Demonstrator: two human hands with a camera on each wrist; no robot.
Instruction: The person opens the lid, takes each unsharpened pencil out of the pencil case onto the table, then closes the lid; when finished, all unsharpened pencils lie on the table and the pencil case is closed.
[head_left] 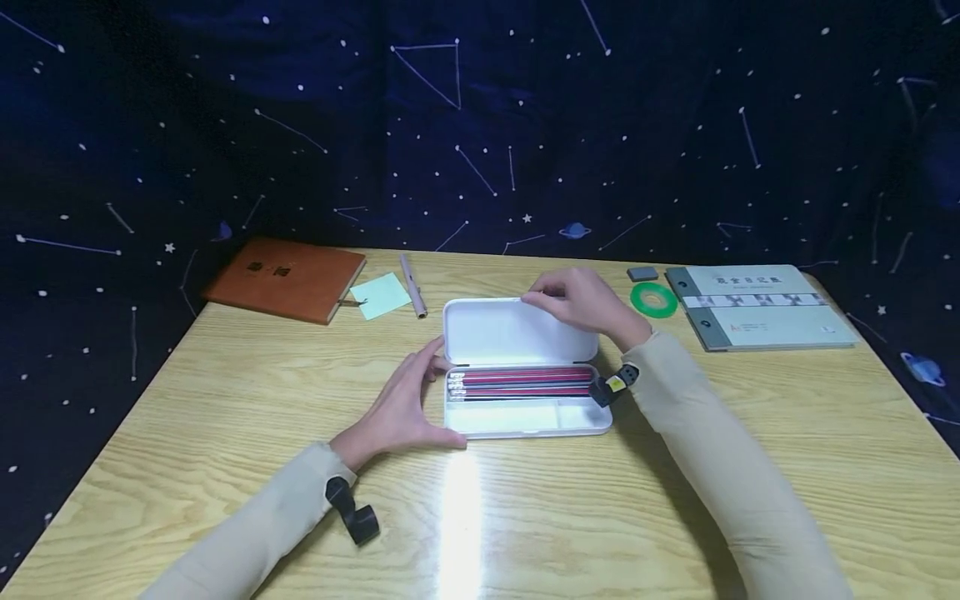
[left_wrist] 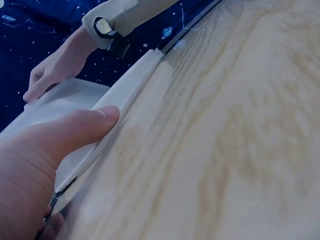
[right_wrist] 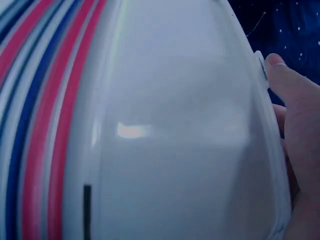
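A white pencil case [head_left: 504, 417] lies on the table with its lid [head_left: 487, 333] raised and tipped back. Several red, blue and dark pencils [head_left: 525, 383] fill its rear compartment. My left hand [head_left: 397, 408] holds the case's left end, thumb along the front edge and fingers at the back left corner. In the left wrist view that thumb [left_wrist: 95, 124] presses the case's edge. My right hand [head_left: 581, 300] grips the lid's upper edge. The right wrist view shows the right thumb [right_wrist: 290, 82] at the lid's small tab; its other fingers are partly hidden behind the lid.
Behind the case on the left lie a brown notebook [head_left: 288, 279], a pale green sticky note [head_left: 381, 296] and a pen [head_left: 413, 286]. To the right are a green tape roll [head_left: 642, 305], a grey eraser [head_left: 642, 273] and a grey-blue notebook [head_left: 765, 321]. A starry dark cloth [head_left: 480, 125] hangs behind.
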